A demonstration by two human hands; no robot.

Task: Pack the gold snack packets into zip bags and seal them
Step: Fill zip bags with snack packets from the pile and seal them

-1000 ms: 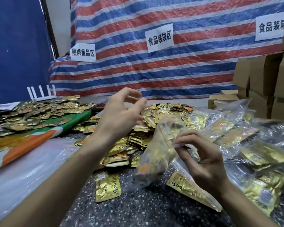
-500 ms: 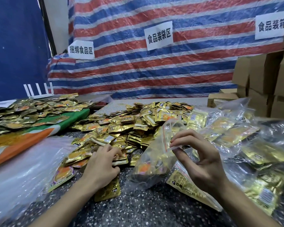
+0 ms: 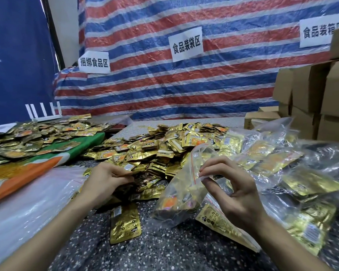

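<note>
A big heap of gold snack packets [image 3: 160, 145] covers the middle of the speckled table [image 3: 164, 249]. My left hand [image 3: 106, 178] is down at the heap's near edge, fingers curled round gold packets there. My right hand [image 3: 229, 190] pinches the rim of a clear zip bag [image 3: 180, 188] with a red seal line, holding it up with its mouth open to the left; several gold packets lie in its bottom. One loose gold packet [image 3: 124, 223] lies flat in front of me.
Filled clear bags of packets [image 3: 282, 163] pile up on the right. A stack of empty clear bags [image 3: 27, 208] lies at the left, with more packets on a green and orange cloth [image 3: 53, 159] behind. Cardboard boxes [image 3: 309, 98] stand at the back right.
My left hand came down from the air above the bag to the near edge of the packet heap and closed on packets. My right hand kept holding the bag's rim.
</note>
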